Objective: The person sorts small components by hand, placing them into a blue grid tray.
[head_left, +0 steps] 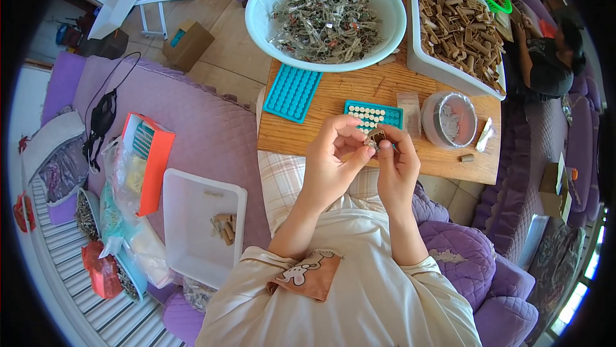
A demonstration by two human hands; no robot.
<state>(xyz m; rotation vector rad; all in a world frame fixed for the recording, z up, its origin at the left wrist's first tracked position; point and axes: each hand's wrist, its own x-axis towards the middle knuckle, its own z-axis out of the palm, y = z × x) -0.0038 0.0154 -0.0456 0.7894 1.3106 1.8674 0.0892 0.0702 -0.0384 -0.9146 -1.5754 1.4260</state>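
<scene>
Along the left edge of the surface (282, 140), I see a teal pitted tray (292, 93); above the near edge, my left hand (334, 162) grasps a brown tube piece (377, 135) with its fingers, my right hand (398, 164) pinching it too; by the near right corner lies a loose tube (466, 158).

Cream top (385, 289), brn patch (328, 278), wht cartoon (299, 274)

1. Just beyond the fingers (344, 123), we see a tray (393, 116) on the table (282, 136).
2. Farther off, we find a basin (259, 12) leftward and a bin (418, 62) rightward.
3. Right of the fingers, we see a bucket (470, 118).
</scene>
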